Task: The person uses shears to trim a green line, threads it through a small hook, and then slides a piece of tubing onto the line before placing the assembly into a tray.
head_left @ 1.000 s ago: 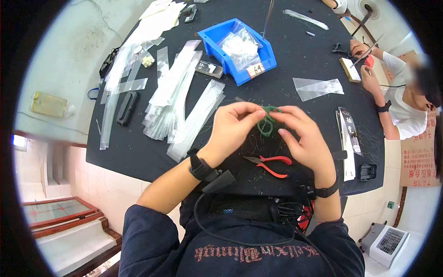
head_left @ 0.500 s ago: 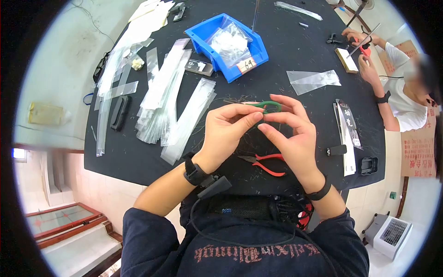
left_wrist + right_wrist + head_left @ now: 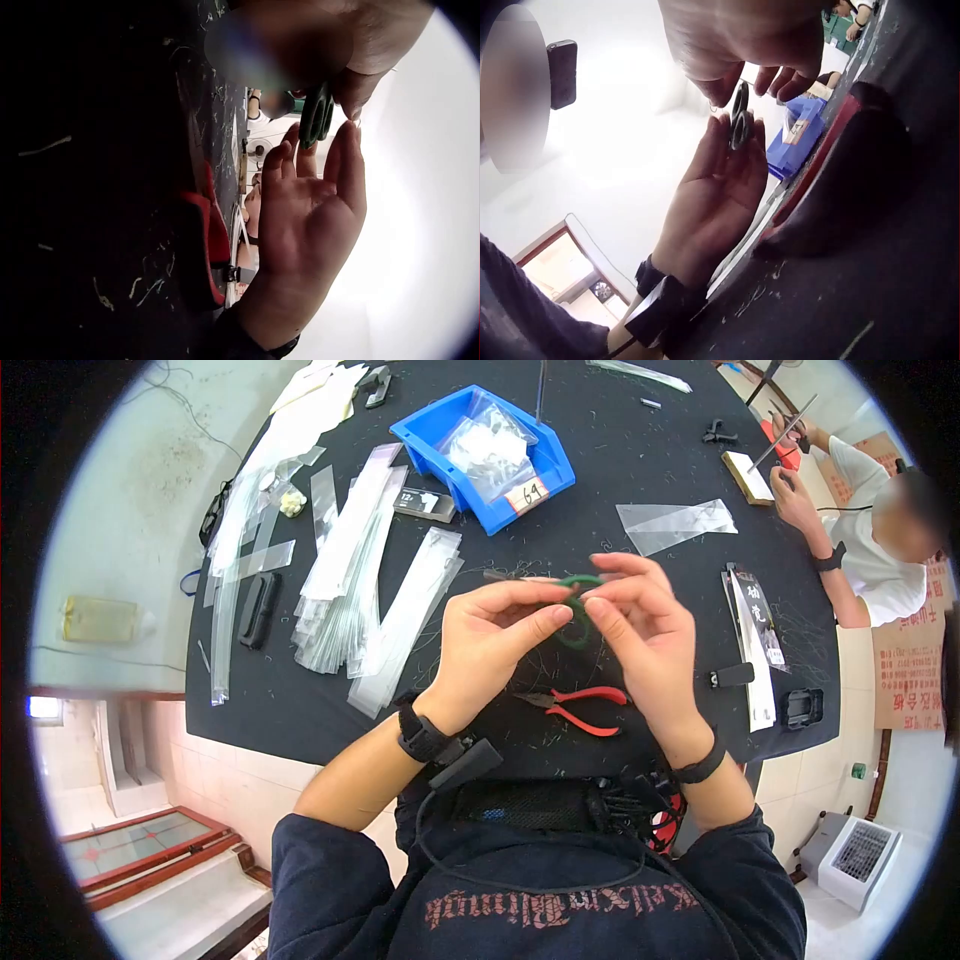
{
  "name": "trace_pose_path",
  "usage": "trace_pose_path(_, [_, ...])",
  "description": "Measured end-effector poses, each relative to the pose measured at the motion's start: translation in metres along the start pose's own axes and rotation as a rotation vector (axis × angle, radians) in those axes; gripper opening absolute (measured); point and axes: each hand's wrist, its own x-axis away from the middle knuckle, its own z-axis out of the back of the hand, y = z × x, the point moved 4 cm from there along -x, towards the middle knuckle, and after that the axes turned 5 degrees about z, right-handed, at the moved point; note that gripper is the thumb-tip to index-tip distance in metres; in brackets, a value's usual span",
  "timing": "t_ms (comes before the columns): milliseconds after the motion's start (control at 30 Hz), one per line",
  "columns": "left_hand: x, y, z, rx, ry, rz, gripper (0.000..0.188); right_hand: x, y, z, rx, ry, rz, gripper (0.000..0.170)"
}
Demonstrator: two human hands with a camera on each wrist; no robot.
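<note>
Green-handled scissors (image 3: 574,639) hang between my two hands, their twin finger loops showing in both wrist views. My left hand (image 3: 491,632) grips them, with a dark metal tip (image 3: 492,575) jutting past its knuckles. Thumb and index of that hand also meet at their tips. Facing it, my right hand (image 3: 655,642) brings thumb and index together close to the left fingertips, its other fingers curved. A thin wire-like piece (image 3: 713,109) shows at the meeting fingertips, mostly hidden. Red-handled pliers (image 3: 580,709) lie on the black cloth below the hands.
Clear plastic sleeves (image 3: 350,565) are fanned out at left. A blue bin (image 3: 480,490) with bagged white pieces stands ahead. Another clear sleeve (image 3: 676,525) and a long white packet (image 3: 752,650) lie at right. Across the table's right side, another person (image 3: 860,540) works.
The scissors' loops swung up toward the right fingers, then down again between the hands. My right thumb and index, apart half a second ago, have come together. The view shifted slightly.
</note>
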Motion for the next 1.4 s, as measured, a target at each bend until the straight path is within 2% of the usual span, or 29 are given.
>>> trace_pose_path(100, [-0.009, -0.001, 0.008, 0.073, -0.023, 0.023, 0.021, -0.008, -0.007, 0.013, -0.007, 0.045, 0.098, 0.005])
trace_pose_path(167, [-0.015, -0.002, 0.016, 0.034, -0.025, 0.025, 0.024, -0.010, -0.009, 0.018, -0.181, 0.092, 0.015, 0.005])
trace_pose_path(233, [-0.018, -0.003, 0.020, 0.149, -0.055, 0.140, 0.031, -0.012, -0.008, 0.024, -0.277, 0.073, -0.055, 0.008])
trace_pose_path(300, [-0.018, -0.001, 0.019, 0.108, -0.067, 0.130, 0.039, -0.013, 0.000, 0.033, -0.366, 0.053, -0.118, 0.009])
trace_pose_path(367, [-0.018, -0.002, 0.019, 0.081, 0.003, 0.190, 0.049, -0.014, 0.007, 0.039, -0.453, 0.031, -0.180, 0.009])
trace_pose_path(433, [-0.018, -0.001, 0.018, 0.028, 0.017, 0.172, 0.053, -0.014, 0.014, 0.042, -0.536, 0.023, -0.311, 0.009])
trace_pose_path(500, [-0.017, -0.001, 0.017, -0.025, 0.028, 0.154, 0.057, -0.015, 0.017, 0.045, -0.536, -0.003, -0.360, 0.008])
trace_pose_path(567, [-0.016, 0.003, 0.015, -0.267, 0.018, 0.035, 0.062, -0.015, 0.018, 0.045, -0.536, -0.027, -0.410, 0.007])
trace_pose_path(700, [-0.017, 0.002, 0.019, -0.248, 0.036, 0.055, 0.055, -0.014, 0.017, 0.042, -0.506, -0.028, -0.486, 0.012])
trace_pose_path(767, [-0.018, 0.004, 0.021, 0.017, 0.056, 0.158, 0.046, -0.014, 0.019, 0.042, -0.504, -0.023, -0.493, 0.014])
trace_pose_path(800, [-0.018, 0.003, 0.023, 0.052, 0.028, 0.183, 0.045, -0.013, 0.020, 0.041, -0.547, -0.048, -0.500, 0.016])
trace_pose_path(833, [-0.019, 0.004, 0.026, 0.052, 0.029, 0.184, 0.045, -0.012, 0.021, 0.040, -0.590, -0.074, -0.506, 0.017])
trace_pose_path(900, [-0.019, -0.001, 0.028, 0.328, -0.028, 0.315, 0.049, -0.011, 0.022, 0.037, -0.587, -0.052, -0.516, 0.017])
trace_pose_path(933, [-0.019, 0.000, 0.028, 0.329, -0.027, 0.315, 0.049, -0.010, 0.023, 0.036, -0.584, -0.029, -0.525, 0.018])
trace_pose_path(1000, [-0.017, 0.001, 0.021, 0.504, -0.141, 0.414, 0.050, -0.008, 0.028, 0.039, -0.616, -0.048, -0.538, 0.018])
trace_pose_path(1033, [-0.018, 0.000, 0.022, 0.506, -0.140, 0.415, 0.050, -0.008, 0.030, 0.039, -0.648, -0.065, -0.549, 0.018])
trace_pose_path(1100, [-0.017, -0.002, 0.015, 0.590, -0.312, 0.455, 0.048, -0.008, 0.031, 0.040, -0.647, -0.063, -0.572, 0.019])
trace_pose_path(1333, [-0.005, 0.003, 0.003, 0.582, -0.431, 0.470, 0.058, -0.009, 0.028, 0.038, -0.611, -0.024, -0.619, 0.020])
trace_pose_path(1400, [-0.003, 0.006, 0.004, 0.522, -0.430, 0.404, 0.062, -0.009, 0.027, 0.037, -0.628, -0.025, -0.613, 0.019])
